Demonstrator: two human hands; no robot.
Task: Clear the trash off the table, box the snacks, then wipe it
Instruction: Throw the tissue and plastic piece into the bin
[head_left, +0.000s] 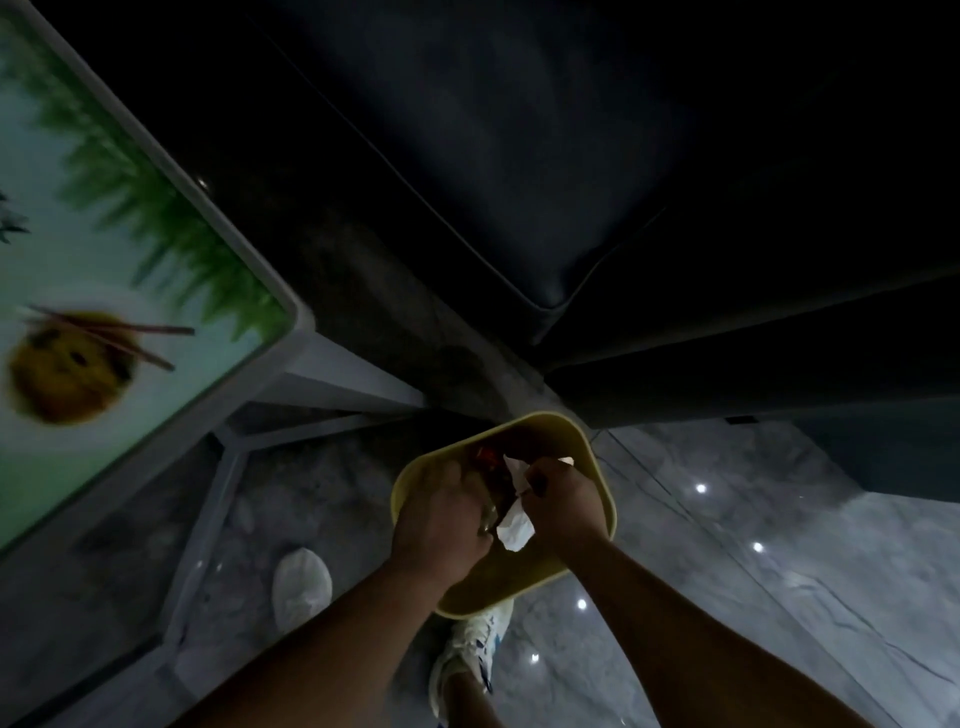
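Currently the trash-clearing step is in hand: left hand (441, 525) and right hand (563, 501), both closed on crumpled wrappers and a white tissue (514, 527), hang over the yellow bin (597, 467) beside the table (291, 317). Next move: release both hands so the trash drops inside.

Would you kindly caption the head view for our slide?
Both hands, left and right, hold crumpled trash over a yellow bin beside the table.

Crumpled white tissue (515, 526) and dark wrappers (496, 486), above yellow bin (605, 499)
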